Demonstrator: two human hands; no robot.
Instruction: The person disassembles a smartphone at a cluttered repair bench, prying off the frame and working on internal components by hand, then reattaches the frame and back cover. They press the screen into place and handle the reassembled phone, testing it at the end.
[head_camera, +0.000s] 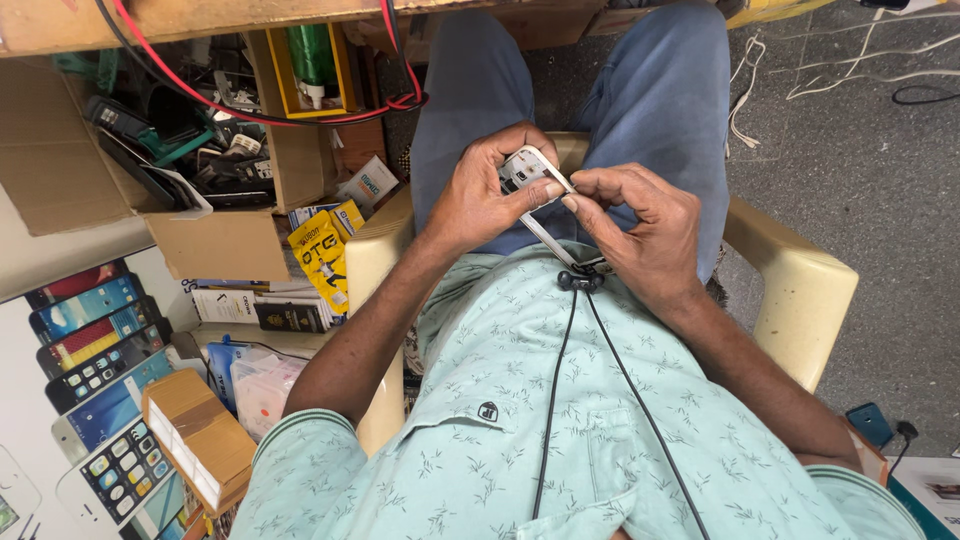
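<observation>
Head view: just above the centre of the frame, over the lap, both hands meet on a phone frame (535, 185). Its long axis runs from upper left down to lower right. The left hand (480, 195) wraps its upper end, fingers curled shut around it. The right hand (640, 225) comes in from the right, thumb and forefinger pinched closed on the frame's right edge. Both hands touch it equally.

We see a small white phone frame (535, 180) with its inner side up, showing dark cut-outs and tiny parts; it sits tilted above the lap, its thin silver edge running down toward the shirt, partly hidden by fingers
</observation>
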